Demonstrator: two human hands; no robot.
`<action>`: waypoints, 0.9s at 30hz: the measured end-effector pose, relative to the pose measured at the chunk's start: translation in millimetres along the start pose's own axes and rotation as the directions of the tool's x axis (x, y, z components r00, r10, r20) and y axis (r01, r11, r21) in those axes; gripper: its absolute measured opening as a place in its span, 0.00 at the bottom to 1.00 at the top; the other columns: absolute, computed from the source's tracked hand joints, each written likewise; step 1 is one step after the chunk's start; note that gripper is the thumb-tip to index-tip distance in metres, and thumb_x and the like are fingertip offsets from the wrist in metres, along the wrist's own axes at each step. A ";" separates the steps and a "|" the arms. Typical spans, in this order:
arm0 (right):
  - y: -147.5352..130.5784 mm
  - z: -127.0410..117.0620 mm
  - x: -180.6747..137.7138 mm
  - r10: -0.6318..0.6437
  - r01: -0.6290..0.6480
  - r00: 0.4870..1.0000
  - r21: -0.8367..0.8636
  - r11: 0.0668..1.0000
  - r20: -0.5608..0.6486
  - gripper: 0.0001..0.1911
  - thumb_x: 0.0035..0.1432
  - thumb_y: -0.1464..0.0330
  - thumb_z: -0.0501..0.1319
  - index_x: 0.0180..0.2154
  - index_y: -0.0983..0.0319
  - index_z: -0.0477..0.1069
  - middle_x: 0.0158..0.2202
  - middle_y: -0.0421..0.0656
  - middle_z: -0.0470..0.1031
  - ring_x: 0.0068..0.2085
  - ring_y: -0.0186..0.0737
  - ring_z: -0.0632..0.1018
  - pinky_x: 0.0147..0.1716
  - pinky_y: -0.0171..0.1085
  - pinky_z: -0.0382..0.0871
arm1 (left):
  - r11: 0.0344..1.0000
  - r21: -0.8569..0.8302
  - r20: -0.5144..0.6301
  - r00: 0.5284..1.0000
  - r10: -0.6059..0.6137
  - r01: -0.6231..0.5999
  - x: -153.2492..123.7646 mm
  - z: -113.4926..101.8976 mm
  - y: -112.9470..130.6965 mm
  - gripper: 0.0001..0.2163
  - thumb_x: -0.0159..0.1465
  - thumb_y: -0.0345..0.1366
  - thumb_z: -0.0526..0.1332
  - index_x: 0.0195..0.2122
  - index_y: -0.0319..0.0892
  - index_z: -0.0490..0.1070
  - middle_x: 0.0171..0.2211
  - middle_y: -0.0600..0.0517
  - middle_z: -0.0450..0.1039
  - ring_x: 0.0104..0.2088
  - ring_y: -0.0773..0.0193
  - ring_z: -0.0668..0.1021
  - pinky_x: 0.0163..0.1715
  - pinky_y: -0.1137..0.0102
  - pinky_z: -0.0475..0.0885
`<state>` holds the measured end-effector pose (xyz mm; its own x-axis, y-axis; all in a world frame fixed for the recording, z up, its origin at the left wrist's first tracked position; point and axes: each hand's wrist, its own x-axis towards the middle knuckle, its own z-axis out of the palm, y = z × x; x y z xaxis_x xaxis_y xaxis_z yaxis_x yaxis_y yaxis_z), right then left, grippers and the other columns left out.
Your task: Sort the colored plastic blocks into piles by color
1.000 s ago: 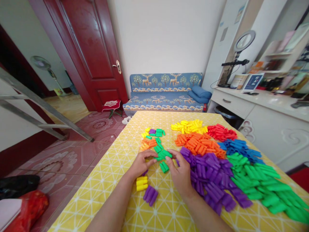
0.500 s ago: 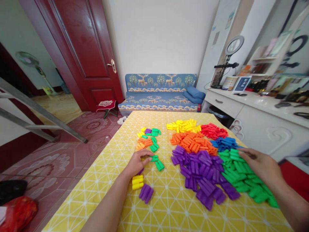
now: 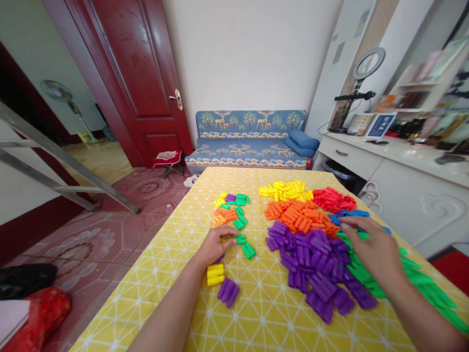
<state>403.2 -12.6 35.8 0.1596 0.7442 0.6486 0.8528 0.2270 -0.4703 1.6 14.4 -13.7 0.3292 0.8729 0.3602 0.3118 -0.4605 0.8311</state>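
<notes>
My left hand [image 3: 217, 246] rests on the table, thumb and forefinger closed on the edge of a green plastic tube block [image 3: 240, 239]. Another green block [image 3: 248, 251] lies just beyond it. Below the wrist are a yellow block [image 3: 215, 275] and a purple block [image 3: 228, 292]; a further purple piece is mostly hidden under the hand. On the other side, my right hand [image 3: 377, 247] hovers over the green pile [image 3: 427, 283], its fingers stretched towards the blue pile [image 3: 351, 213]. Nothing shows between those fingers, and the hand covers part of both piles.
A purple pile [image 3: 315, 259], an orange pile [image 3: 302, 215], a yellow pile [image 3: 286, 190] and a red pile [image 3: 333, 199] spread across the yellow tablecloth [image 3: 256, 313]. Small orange blocks [image 3: 225, 215] lie farther left. A white dresser [image 3: 414, 195] stands right, a sofa [image 3: 249, 142] behind.
My right hand has moved left and forward from the outer side of the green pile to the blue pile's edge. The left hand stays at the green block. The view has turned slightly left.
</notes>
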 end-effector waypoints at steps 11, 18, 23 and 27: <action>-175.9 132.3 -71.0 -0.159 0.086 0.869 0.174 0.981 0.468 0.25 0.48 0.72 0.64 0.50 0.56 0.70 0.45 0.48 0.71 0.46 0.49 0.74 0.42 0.44 0.69 | 1.000 0.001 -0.013 1.000 0.000 0.000 -1.7 1.1 1.1 0.09 0.57 0.33 0.66 0.38 0.39 0.78 0.39 0.46 0.78 0.41 0.59 0.78 0.46 0.64 0.72; -171.5 144.8 -72.4 -0.125 0.038 0.913 0.224 0.974 0.388 0.13 0.55 0.73 0.58 0.43 0.58 0.73 0.40 0.47 0.73 0.45 0.47 0.73 0.44 0.44 0.67 | 0.998 0.026 0.013 0.999 0.049 -0.049 -2.9 1.3 3.1 0.13 0.53 0.26 0.66 0.40 0.41 0.78 0.42 0.47 0.76 0.45 0.58 0.77 0.49 0.65 0.69; -166.6 147.6 -70.5 -0.060 -0.097 0.936 0.419 0.903 0.346 0.09 0.59 0.69 0.55 0.39 0.62 0.72 0.37 0.46 0.75 0.42 0.44 0.74 0.43 0.42 0.68 | 0.997 0.072 0.015 1.000 0.001 -0.002 -3.2 1.2 1.6 0.13 0.55 0.29 0.66 0.42 0.41 0.78 0.41 0.46 0.78 0.43 0.58 0.77 0.48 0.65 0.70; -164.8 152.5 -69.4 -0.053 -0.121 0.955 0.546 0.829 0.292 0.14 0.55 0.67 0.60 0.44 0.61 0.70 0.42 0.46 0.74 0.45 0.43 0.74 0.44 0.42 0.69 | 0.998 -0.012 -0.011 0.998 -0.061 0.061 -2.2 1.0 1.5 0.11 0.61 0.37 0.63 0.43 0.39 0.77 0.41 0.46 0.79 0.43 0.58 0.78 0.46 0.66 0.71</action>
<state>175.8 -5.8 -23.0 -0.0376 0.8821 0.4696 0.4166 0.4409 -0.7950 2.2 11.6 -13.6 0.3000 0.9011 0.3131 0.3207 -0.4044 0.8565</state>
